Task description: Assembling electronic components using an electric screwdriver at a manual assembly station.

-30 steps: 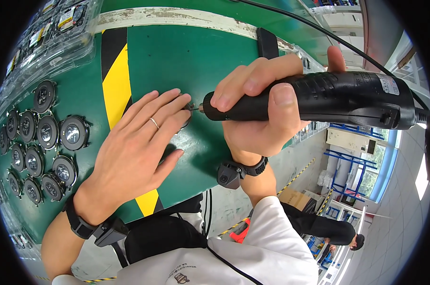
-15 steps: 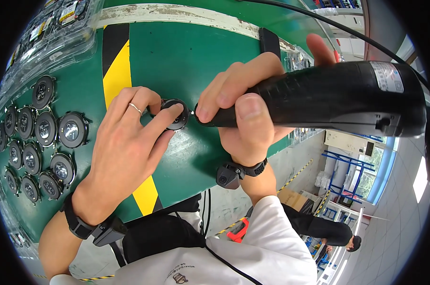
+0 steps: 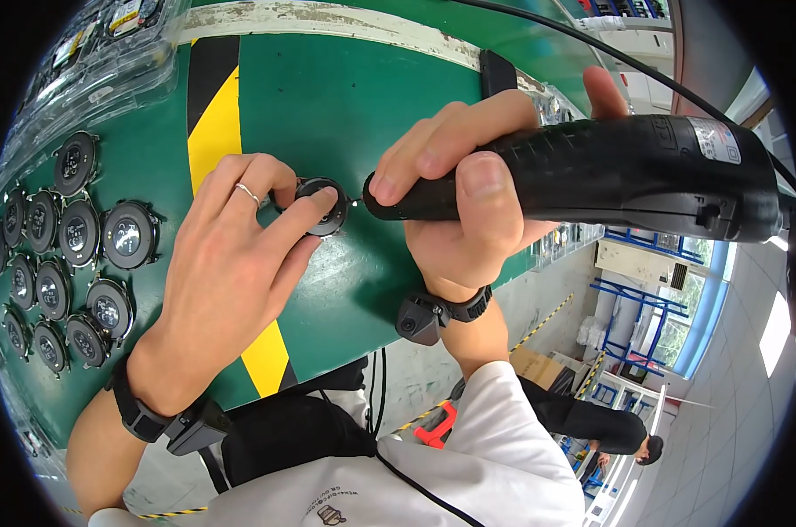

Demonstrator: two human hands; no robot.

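My left hand (image 3: 231, 246) grips a round black watch body (image 3: 329, 213) on the green table, its fingers around the rim and the index fingertip on its face. My right hand (image 3: 468, 180) is wrapped round a black corded electric screwdriver (image 3: 618, 171), held almost level. The thin metal bit (image 3: 356, 202) points left at the watch body's right edge; whether it touches, I cannot tell. To the left of my left hand lie several similar round watch bodies (image 3: 130, 234) with dark glossy faces.
Clear plastic trays (image 3: 121, 83) with small electronic parts stand at the far left. Yellow and black tape (image 3: 215, 132) crosses the green table (image 3: 328, 97). The black cable (image 3: 609, 39) runs across the upper right. Another person (image 3: 604, 426) is in the background at right.
My right hand and the screwdriver have shifted slightly to the right, so a little more of the bit shows. My left hand still holds the watch body.
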